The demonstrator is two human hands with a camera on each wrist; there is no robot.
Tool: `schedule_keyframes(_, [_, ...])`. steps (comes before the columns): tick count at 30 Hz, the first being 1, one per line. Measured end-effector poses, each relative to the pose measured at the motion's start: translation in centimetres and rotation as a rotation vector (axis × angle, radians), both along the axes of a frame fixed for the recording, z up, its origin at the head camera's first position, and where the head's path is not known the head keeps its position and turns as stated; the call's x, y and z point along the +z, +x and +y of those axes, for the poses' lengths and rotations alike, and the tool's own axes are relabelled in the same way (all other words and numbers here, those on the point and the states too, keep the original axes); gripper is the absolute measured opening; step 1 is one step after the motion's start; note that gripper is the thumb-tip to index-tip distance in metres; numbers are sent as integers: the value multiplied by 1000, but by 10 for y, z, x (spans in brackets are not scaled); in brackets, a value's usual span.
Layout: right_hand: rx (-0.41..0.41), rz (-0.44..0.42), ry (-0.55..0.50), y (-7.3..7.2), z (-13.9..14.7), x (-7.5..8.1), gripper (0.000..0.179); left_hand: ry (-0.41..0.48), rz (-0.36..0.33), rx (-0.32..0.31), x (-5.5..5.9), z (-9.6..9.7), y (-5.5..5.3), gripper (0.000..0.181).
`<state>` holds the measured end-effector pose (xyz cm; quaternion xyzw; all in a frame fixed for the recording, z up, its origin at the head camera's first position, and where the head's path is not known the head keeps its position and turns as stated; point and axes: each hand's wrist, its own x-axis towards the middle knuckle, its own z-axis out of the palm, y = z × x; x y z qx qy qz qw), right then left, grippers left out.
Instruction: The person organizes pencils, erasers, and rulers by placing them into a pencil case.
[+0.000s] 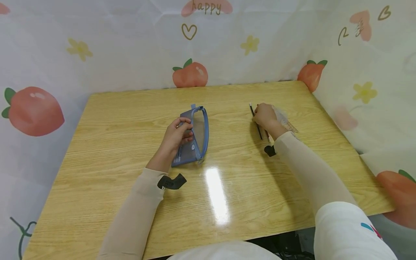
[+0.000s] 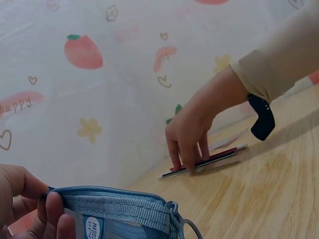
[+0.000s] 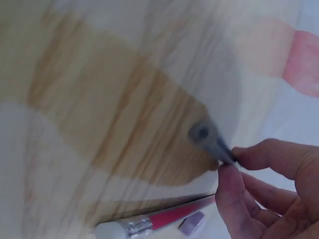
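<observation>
My left hand [image 1: 178,135] grips the near side of a blue mesh pencil case [image 1: 205,139], with the thumb and fingers at its opening. The unzipped mouth gapes toward the right, and the zipper pull [image 2: 189,226] hangs at one end. Over on the right, my right hand [image 1: 265,117] pinches a black pencil [image 1: 259,130] between thumb and fingertips. Its blunt end, with a dark core, points at the right wrist camera. A red pencil [image 3: 172,215] with a white eraser tip lies beside it, close to a small purple block [image 3: 191,223].
A clear ruler-like piece [image 1: 291,127] lies partly hidden beyond the right hand. The wooden table [image 1: 130,119] meets a fruit-printed sheet [image 1: 130,65] at the back and right. Black wrist cameras sit on both sleeves.
</observation>
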<state>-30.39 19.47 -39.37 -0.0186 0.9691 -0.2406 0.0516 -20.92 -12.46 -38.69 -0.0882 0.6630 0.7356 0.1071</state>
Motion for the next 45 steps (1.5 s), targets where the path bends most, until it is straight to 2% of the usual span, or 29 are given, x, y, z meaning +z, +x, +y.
schedule_keyframes(2, [-5,-39,-47,0,-1,0,37,-2,1,-4,0,0,0,10])
schedule_keyframes(12, [-33,-210,-321,0,-6,1,40,2,0,3,-1,1,0,10])
schedule_keyframes(17, [-43,-321,-546,9,-13,-2,45,2,-4,1,-1,0,1,11])
schedule_keyframes(20, [-35,-359,-639,16,-20,-4,47,4,-6,-2,-2,0,1,13])
schedule_keyframes(32, [-25,-439,-831,29,-40,-6,48,4,0,1,-1,0,0,16])
schedule_keyframes(45, [44,-467,-940,39,-60,-1,48,11,1,1,-1,0,0,13])
